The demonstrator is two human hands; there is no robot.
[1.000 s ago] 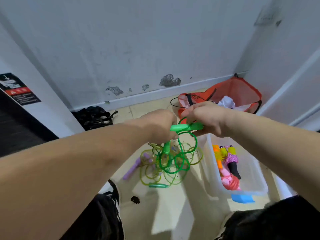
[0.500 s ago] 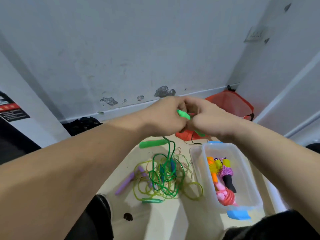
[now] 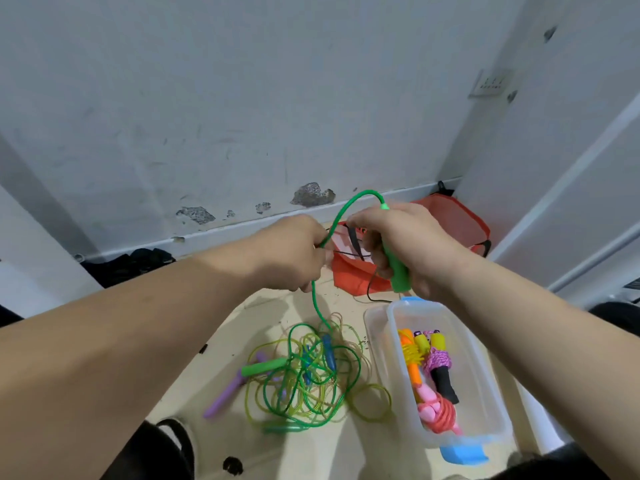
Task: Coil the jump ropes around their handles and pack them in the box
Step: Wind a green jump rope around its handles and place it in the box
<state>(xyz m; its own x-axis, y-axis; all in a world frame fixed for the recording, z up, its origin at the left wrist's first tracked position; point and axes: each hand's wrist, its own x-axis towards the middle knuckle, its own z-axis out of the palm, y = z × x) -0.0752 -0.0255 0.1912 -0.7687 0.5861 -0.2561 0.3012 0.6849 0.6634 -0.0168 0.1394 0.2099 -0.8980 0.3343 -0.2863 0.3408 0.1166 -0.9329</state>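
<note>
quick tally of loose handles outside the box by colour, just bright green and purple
bright green handles: 2 (held handle in the right hand, floor handle)
purple handles: 2 (long purple handle, purple stub partly under the rope tangle)
total: 4

A pale beige smooth floor is covered in the middle by a loose tangle of green and yellow translucent plastic jump ropes. A bright green tube-shaped handle and a lilac plastic handle are seen at its left edge. Just right of the tangle, a clear rectangular plastic box with blue clips is set down. An orange-red fabric bag and a black crumpled heap are placed farther back, both at the floor's far edge.
</note>
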